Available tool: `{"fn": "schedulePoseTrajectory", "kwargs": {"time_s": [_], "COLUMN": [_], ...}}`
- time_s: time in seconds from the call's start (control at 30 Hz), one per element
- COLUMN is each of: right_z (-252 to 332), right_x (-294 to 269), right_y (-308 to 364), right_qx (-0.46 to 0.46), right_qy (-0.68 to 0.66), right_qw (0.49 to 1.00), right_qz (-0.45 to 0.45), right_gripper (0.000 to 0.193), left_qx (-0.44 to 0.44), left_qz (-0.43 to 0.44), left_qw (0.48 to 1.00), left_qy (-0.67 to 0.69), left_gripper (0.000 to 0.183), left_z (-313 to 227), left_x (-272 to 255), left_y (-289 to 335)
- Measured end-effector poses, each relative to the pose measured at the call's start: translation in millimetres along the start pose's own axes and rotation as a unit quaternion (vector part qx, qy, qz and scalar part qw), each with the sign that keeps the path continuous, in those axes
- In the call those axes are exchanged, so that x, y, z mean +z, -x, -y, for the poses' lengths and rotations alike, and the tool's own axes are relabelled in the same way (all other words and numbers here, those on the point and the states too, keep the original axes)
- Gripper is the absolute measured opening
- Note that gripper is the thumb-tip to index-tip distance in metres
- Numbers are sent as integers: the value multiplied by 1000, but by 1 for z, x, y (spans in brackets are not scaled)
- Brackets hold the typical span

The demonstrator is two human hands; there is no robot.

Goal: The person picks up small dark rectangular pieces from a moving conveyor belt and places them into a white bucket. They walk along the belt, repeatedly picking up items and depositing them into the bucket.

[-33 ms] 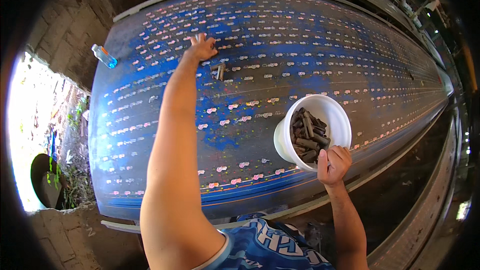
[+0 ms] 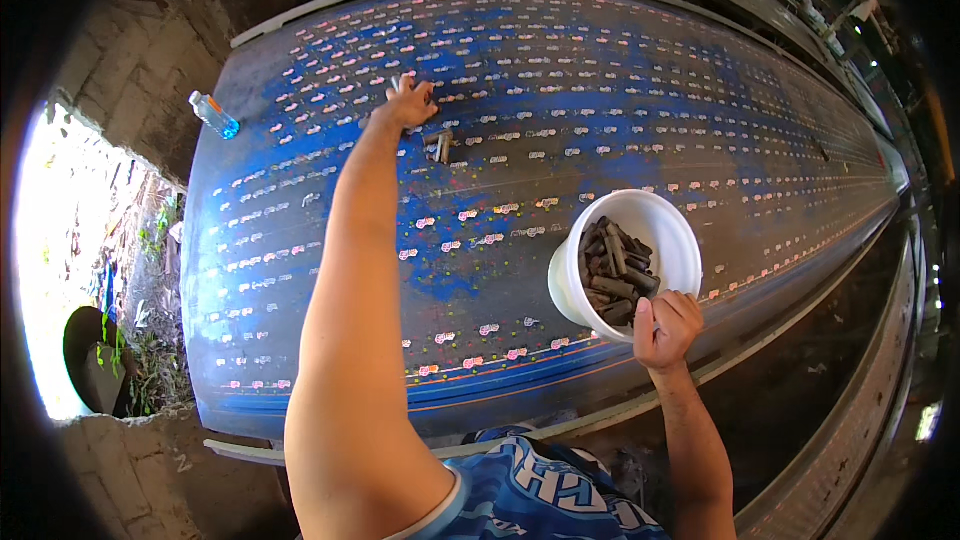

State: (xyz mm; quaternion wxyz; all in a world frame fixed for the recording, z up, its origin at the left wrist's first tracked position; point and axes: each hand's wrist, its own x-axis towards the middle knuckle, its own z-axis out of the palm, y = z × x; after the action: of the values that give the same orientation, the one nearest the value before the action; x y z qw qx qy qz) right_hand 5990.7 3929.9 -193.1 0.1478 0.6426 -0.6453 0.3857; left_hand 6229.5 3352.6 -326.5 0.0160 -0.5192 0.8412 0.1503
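My left hand reaches far over a long, dark, blue-stained table, palm down, with its fingers spread and bent near the surface. Whether the fingertips touch a small pale piece there is hard to make out. Just below that hand lies a little cluster of short dark stubs. My right hand is closed on the near rim of a white plastic bucket, thumb on the outside. The bucket tilts toward me and holds many dark, stubby, stick-like pieces.
Rows of small printed motifs cover the tabletop. A clear bottle with blue liquid stands at the table's left end. Block walls and a bright opening lie beyond it. Another long table edge runs along the right.
My left hand has shifted slightly right and toward me, low over the table. The view has moved a little; the right hand still grips the bucket.
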Motion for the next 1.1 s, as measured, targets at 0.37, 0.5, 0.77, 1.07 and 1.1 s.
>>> {"fn": "schedulePoseTrajectory", "kwargs": {"time_s": [0.37, 0.5, 0.77, 1.07, 1.1], "right_z": [-11, -7, -14, -21, -21], "right_x": [-4, 2, -8, -4, -3], "right_y": [6, 0, 5, 11, 13], "right_qx": [-27, -50, -49, -69, -72], "right_qy": [-18, -36, -28, -66, -71], "right_qw": [999, 997, 996, 990, 988], "right_qz": [-20, -47, -73, -105, -113], "right_gripper": [35, 36, 33, 29, 28], "left_qx": [96, 155, 135, 229, 221], "left_qz": [-26, 20, 79, 51, 69], "left_qw": [995, 986, 977, 972, 973], "left_qy": [-4, -59, 143, -10, -7], "left_gripper": [74, 66, 37, 26, 26], "left_z": [-80, -73, -129, -159, -162], "left_x": [18, 11, 27, 73, 68], "left_y": [103, 159, 208, 241, 243]}}
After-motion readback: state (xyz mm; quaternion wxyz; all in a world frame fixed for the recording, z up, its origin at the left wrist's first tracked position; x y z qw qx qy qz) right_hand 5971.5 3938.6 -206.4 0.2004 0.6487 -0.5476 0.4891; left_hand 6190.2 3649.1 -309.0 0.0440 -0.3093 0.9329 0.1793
